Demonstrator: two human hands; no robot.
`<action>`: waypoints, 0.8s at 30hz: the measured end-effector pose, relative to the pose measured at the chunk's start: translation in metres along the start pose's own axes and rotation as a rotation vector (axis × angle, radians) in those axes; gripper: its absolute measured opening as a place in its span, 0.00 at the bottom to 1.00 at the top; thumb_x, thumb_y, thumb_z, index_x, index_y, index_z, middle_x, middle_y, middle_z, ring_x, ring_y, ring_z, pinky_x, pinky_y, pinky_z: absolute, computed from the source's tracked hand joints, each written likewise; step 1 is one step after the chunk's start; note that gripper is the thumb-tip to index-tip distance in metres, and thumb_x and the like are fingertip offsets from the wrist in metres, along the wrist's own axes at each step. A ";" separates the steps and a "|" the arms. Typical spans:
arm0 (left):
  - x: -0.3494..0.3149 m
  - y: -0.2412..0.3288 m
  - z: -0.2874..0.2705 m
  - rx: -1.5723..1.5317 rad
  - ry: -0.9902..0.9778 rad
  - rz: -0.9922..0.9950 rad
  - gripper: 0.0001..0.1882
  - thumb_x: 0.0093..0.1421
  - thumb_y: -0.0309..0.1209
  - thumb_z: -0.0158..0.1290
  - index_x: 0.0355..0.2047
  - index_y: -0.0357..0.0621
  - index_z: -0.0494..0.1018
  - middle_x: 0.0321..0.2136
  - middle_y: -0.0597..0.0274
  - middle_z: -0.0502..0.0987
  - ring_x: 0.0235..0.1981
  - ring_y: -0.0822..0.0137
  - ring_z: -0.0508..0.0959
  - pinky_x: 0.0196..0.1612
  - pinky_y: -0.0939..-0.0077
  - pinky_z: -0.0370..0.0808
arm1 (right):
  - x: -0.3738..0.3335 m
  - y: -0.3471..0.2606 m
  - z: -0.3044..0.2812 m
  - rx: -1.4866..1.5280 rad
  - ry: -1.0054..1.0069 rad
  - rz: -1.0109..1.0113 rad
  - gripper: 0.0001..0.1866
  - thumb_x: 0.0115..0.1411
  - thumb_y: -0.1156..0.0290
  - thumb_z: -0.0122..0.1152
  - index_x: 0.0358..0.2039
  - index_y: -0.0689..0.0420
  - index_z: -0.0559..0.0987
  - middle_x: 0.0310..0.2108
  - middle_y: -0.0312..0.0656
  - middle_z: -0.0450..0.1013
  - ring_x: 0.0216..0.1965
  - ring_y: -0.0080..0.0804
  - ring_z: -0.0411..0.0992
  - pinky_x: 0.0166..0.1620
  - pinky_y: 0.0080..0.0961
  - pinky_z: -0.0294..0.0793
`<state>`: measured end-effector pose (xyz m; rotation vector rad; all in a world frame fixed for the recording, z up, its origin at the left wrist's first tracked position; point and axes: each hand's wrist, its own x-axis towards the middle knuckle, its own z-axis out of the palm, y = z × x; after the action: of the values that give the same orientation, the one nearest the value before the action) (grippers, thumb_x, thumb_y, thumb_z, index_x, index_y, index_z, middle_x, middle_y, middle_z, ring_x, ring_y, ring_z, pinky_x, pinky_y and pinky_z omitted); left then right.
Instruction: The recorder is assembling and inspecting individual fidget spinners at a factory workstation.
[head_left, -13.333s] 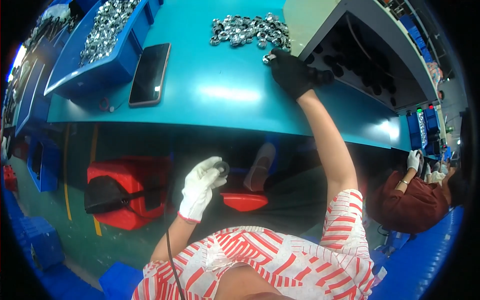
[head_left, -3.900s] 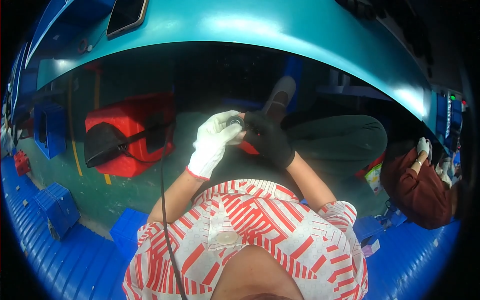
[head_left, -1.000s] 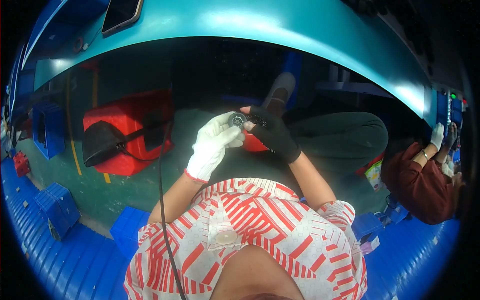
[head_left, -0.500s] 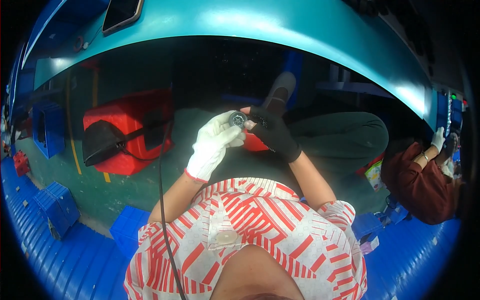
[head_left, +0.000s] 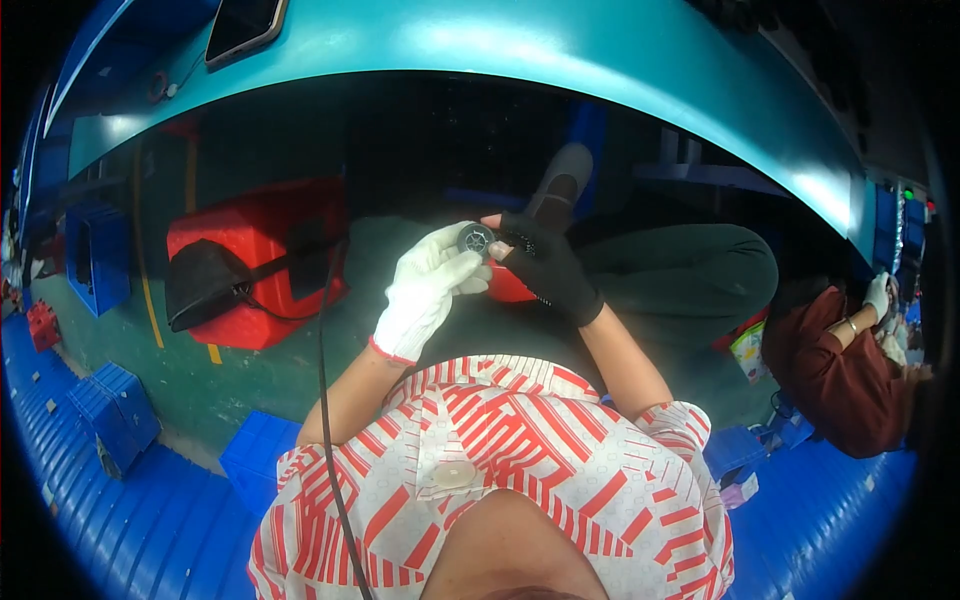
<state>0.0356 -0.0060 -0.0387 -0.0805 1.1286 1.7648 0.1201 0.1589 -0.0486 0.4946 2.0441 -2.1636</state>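
Observation:
A small round black toy wheel (head_left: 475,239) with silver-grey spokes is held above my lap, its spoked face turned up. My left hand (head_left: 428,285), in a white knit glove with a red cuff edge, is closed on it, thumb and fingers at its left and lower rim. From the other side my right hand (head_left: 548,262), in a black fingerless glove, pinches at the wheel's right edge with bare thumb and forefinger tips. The glove hides its other fingers. Something red (head_left: 510,287) shows below, between the hands.
A teal bench (head_left: 480,45) curves across the far side, a phone (head_left: 243,28) on it. Left stands a red crate (head_left: 215,300) with a black bag (head_left: 207,285); blue crates (head_left: 115,415) lie beyond. A black cable (head_left: 322,380) hangs down. A co-worker (head_left: 850,370) sits at right.
My hands and the wheel stay practically still. At far right, the co-worker's arm and gloved hand have shifted slightly.

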 end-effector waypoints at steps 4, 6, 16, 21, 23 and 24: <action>0.001 0.001 -0.001 0.015 -0.014 -0.007 0.25 0.57 0.26 0.56 0.54 0.30 0.63 0.37 0.52 0.76 0.34 0.64 0.81 0.38 0.74 0.81 | 0.000 0.000 0.000 0.006 0.012 0.006 0.18 0.60 0.72 0.56 0.50 0.60 0.73 0.46 0.45 0.73 0.48 0.35 0.71 0.52 0.26 0.69; 0.001 -0.001 -0.002 0.013 -0.014 -0.004 0.25 0.57 0.26 0.56 0.54 0.30 0.63 0.37 0.52 0.76 0.34 0.64 0.81 0.38 0.74 0.81 | -0.001 0.000 0.002 0.024 0.028 0.014 0.17 0.59 0.72 0.57 0.50 0.60 0.74 0.46 0.45 0.73 0.49 0.37 0.71 0.53 0.28 0.69; 0.001 -0.002 0.001 -0.215 -0.042 0.070 0.26 0.57 0.23 0.54 0.56 0.36 0.62 0.47 0.51 0.70 0.46 0.62 0.76 0.47 0.70 0.78 | -0.005 -0.003 0.003 -0.371 0.137 -0.469 0.14 0.51 0.83 0.60 0.39 0.58 0.76 0.41 0.45 0.71 0.42 0.39 0.73 0.43 0.24 0.73; 0.004 -0.007 -0.004 -0.189 -0.031 0.132 0.29 0.54 0.21 0.56 0.56 0.38 0.62 0.49 0.52 0.70 0.49 0.60 0.74 0.48 0.68 0.77 | -0.006 -0.003 0.007 -0.543 0.188 -0.575 0.14 0.48 0.84 0.61 0.36 0.56 0.76 0.42 0.45 0.71 0.41 0.42 0.73 0.40 0.26 0.74; 0.002 -0.004 -0.001 -0.161 -0.016 0.141 0.30 0.53 0.21 0.57 0.56 0.38 0.62 0.49 0.52 0.69 0.49 0.60 0.74 0.49 0.67 0.77 | -0.006 0.000 0.006 -0.509 0.184 -0.568 0.14 0.48 0.84 0.61 0.36 0.57 0.76 0.42 0.45 0.71 0.41 0.42 0.73 0.40 0.26 0.75; 0.001 -0.002 0.001 -0.141 -0.003 0.138 0.30 0.53 0.20 0.57 0.56 0.38 0.62 0.49 0.52 0.69 0.50 0.61 0.74 0.49 0.67 0.77 | -0.006 0.000 0.006 -0.509 0.184 -0.568 0.14 0.48 0.84 0.61 0.36 0.57 0.76 0.42 0.45 0.71 0.41 0.42 0.73 0.40 0.26 0.75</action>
<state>0.0373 -0.0050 -0.0403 -0.0872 1.0269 1.9657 0.1250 0.1517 -0.0463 0.0453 2.9947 -1.7423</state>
